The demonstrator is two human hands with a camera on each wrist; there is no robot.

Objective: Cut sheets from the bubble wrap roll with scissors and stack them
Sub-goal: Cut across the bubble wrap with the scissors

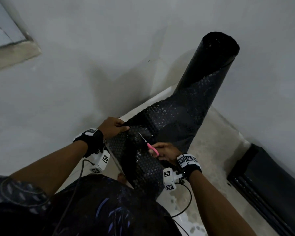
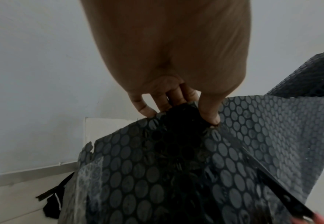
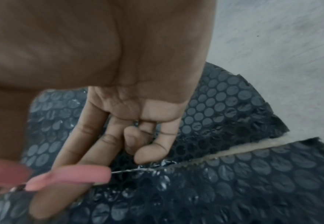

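The person is working partway through a cut, and no finished stack is showing in any view, so how many sheets have been cut cannot be told. The black bubble wrap roll (image 1: 211,65) is leaning upright against the grey wall (image 1: 109,40), and its loose sheet (image 1: 174,120) is running down from the roll toward the person's body. The left hand (image 1: 113,126) is pinching the far edge of that sheet, thumb on one face and fingers curled behind the other, and is pulling it taut away from the roll; the left wrist view is showing the fingers (image 2: 147,106) bunching the film at the edge. The right hand (image 1: 165,151) is closing around the pink-handled scissors (image 1: 147,144), fingers curled into the handles, on the side of the sheet opposite the left hand. The blade tip is pointing across the sheet toward the left hand, well below the roll. In the right wrist view a slit (image 3: 243,153) is opening in the film behind the blades, with the pale floor (image 3: 291,45) showing through the gap, so the cut appears begun but not carried across. By this reading, the rest of the width remains to be cut, and laying the freed sheet down is not yet done.
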